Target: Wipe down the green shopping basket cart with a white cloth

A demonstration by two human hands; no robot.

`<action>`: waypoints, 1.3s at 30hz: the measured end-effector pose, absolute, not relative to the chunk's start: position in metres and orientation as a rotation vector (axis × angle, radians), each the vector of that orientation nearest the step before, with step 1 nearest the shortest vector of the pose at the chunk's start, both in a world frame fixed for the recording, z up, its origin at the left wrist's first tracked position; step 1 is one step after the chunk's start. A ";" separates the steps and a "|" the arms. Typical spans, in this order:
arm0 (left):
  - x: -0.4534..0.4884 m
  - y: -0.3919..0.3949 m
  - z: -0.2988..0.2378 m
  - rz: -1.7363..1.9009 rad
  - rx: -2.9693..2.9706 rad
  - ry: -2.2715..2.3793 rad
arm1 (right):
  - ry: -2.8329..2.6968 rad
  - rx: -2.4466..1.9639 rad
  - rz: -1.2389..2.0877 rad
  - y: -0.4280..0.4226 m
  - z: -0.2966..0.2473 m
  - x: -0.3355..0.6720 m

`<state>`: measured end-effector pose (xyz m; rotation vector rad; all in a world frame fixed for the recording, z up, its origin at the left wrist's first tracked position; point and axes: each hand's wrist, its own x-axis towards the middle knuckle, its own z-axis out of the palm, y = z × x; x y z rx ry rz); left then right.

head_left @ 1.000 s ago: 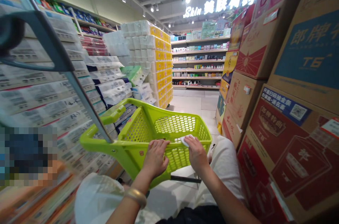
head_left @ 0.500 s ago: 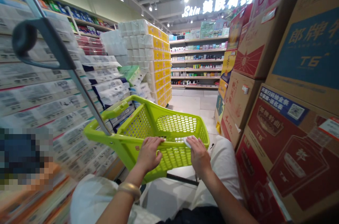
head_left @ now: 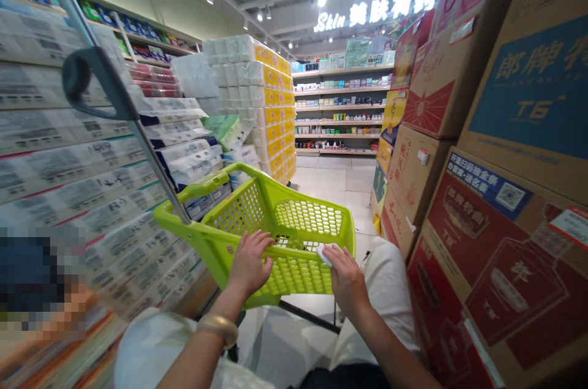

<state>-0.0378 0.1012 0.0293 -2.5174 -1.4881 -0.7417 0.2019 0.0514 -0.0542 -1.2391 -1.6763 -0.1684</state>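
Note:
A lime-green plastic shopping cart [head_left: 294, 275] stands sideways in front of me, its basket walls full of holes. My left hand [head_left: 250, 261] grips the near rim, fingers curled over the edge and thumb on the outer side. Farther right along that rim, my right hand [head_left: 346, 275] presses a small white cloth or tissue [head_left: 324, 253] against the plastic, its fingers bent over it. A grey metal pole [head_left: 158, 168] with a dark plastic hook [head_left: 98, 86] rises from the handle end of the cart.
Stacked cardboard cartons [head_left: 487, 242] rise close on my right. Packs of tissue paper [head_left: 105, 193] are piled on the left, with a tall stack of yellow-and-white packs [head_left: 275, 113] beyond. Stocked shelves [head_left: 340, 107] line the back across a tiled floor [head_left: 321, 184].
The cart has shifted slightly, its right end moving left in view. My left hand has moved a little left and my right hand slightly lower, both still on the rim.

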 end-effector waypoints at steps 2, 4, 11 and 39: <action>-0.026 0.093 0.019 -0.758 -2.519 -1.429 | -1.702 -1.220 -0.175 0.050 -0.053 0.199; -0.012 0.084 0.008 -0.701 -2.631 -1.326 | -1.746 -1.199 -0.169 0.050 -0.051 0.193; -0.002 0.081 -0.008 -0.608 -2.732 -1.311 | -1.866 -1.089 -0.126 0.042 -0.048 0.204; -0.032 0.086 -0.002 -0.642 -2.654 -1.330 | -2.008 -0.924 -0.136 0.036 -0.041 0.182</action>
